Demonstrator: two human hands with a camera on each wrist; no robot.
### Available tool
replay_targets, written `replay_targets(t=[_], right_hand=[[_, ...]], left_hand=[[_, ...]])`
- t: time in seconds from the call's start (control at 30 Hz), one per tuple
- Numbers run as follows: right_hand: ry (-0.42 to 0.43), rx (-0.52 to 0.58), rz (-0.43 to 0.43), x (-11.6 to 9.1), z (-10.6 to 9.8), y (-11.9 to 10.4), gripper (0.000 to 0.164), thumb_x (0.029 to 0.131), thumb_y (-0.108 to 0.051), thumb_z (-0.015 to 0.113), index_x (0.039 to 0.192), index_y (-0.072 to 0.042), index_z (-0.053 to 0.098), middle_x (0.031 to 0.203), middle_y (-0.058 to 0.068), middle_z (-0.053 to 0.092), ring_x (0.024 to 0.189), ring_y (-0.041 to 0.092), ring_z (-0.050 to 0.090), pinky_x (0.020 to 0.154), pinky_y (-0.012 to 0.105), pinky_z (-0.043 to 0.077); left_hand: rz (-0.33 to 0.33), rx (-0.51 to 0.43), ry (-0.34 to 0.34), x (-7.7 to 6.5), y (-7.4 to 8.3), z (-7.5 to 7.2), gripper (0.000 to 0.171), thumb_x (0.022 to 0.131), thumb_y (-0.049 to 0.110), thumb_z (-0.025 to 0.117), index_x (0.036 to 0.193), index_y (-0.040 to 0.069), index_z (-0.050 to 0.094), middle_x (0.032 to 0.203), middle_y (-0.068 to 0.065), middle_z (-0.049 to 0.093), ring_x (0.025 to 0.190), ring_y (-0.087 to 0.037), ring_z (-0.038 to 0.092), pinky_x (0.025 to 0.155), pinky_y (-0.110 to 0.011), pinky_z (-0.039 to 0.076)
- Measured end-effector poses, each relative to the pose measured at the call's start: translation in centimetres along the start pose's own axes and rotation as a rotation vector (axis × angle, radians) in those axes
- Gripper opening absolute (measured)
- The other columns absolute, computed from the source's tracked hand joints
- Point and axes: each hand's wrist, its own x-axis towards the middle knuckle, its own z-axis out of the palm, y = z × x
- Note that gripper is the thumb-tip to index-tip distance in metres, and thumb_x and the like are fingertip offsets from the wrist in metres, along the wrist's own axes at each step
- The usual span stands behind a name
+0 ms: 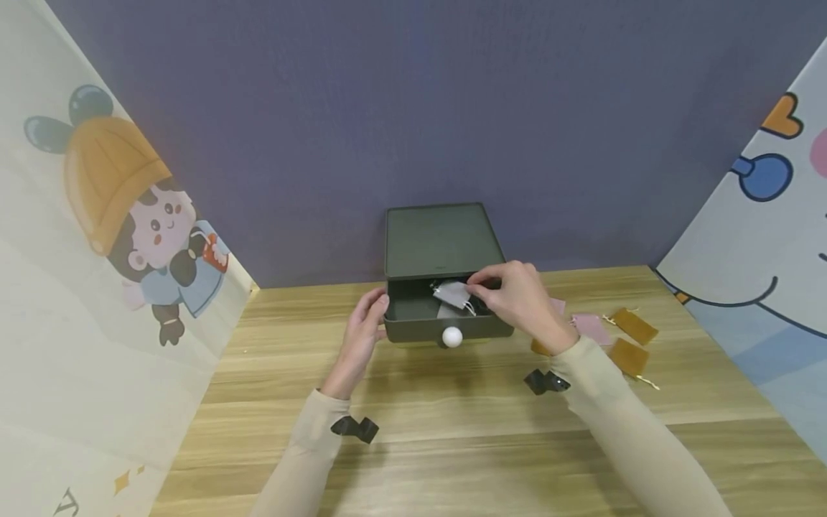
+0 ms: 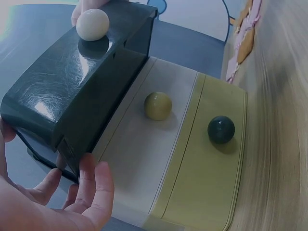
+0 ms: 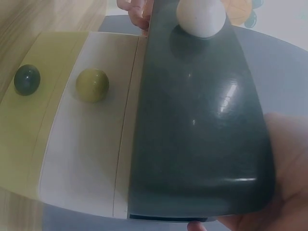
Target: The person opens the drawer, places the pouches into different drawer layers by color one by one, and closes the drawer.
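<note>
The top drawer (image 1: 413, 330) of a small dark green drawer cabinet (image 1: 439, 240) is pulled out, with a round white knob (image 1: 452, 337) on its front. My left hand (image 1: 363, 329) holds the drawer's left front corner, thumb at the rim; in the left wrist view its fingers (image 2: 103, 192) are by the side and underside. Over the drawer's right part, my right hand (image 1: 517, 298) pinches a small grey drawstring pouch (image 1: 452, 293) between thumb and fingertips. Something grey lies beneath that pouch in the drawer. In the right wrist view the drawer front hides the pouch.
Below are a white drawer (image 2: 130, 159) with a yellow-green knob (image 2: 158, 106) and a yellow-green drawer (image 2: 202, 183) with a dark knob (image 2: 221, 129). On the table right of the cabinet lie pink pouches (image 1: 591, 329) and mustard pouches (image 1: 628, 357). A grey-blue wall (image 1: 413, 108) stands behind.
</note>
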Motion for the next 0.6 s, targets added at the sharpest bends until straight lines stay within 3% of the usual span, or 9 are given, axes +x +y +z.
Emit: replay_targets(t=[0.37, 0.47, 0.6], right_hand=[[-0.027, -0.013, 0.014, 0.15, -0.14, 0.17, 0.013, 0.097, -0.024, 0.079, 0.104, -0.015, 0.086, 0.103, 0.005, 0.084, 0.079, 0.021, 0.071, 0.076, 0.038, 0.055], [-0.024, -0.006, 0.004, 0.04, -0.33, 0.33, 0.013, 0.098, -0.022, 0.078, 0.104, -0.014, 0.086, 0.102, 0.005, 0.084, 0.087, 0.022, 0.075, 0.081, 0.041, 0.057], [-0.01, 0.014, -0.012, -0.21, -0.51, 0.47, 0.012, 0.099, -0.022, 0.077, 0.104, -0.014, 0.085, 0.101, 0.004, 0.084, 0.084, 0.02, 0.074, 0.079, 0.038, 0.056]], left_hand=[[0.011, 0.003, -0.009, 0.05, -0.05, 0.0, 0.056, 0.112, 0.038, 0.048, 0.159, 0.007, 0.045, 0.153, -0.02, 0.054, 0.116, -0.025, 0.059, 0.092, -0.032, 0.056], [0.008, 0.01, -0.006, 0.0, -0.03, 0.01, 0.056, 0.112, 0.038, 0.048, 0.159, 0.008, 0.046, 0.154, -0.019, 0.053, 0.116, -0.024, 0.056, 0.093, -0.034, 0.055], [0.011, 0.003, -0.008, 0.0, 0.0, 0.02, 0.056, 0.112, 0.038, 0.048, 0.159, 0.007, 0.046, 0.153, -0.02, 0.053, 0.116, -0.023, 0.057, 0.095, -0.037, 0.055]])
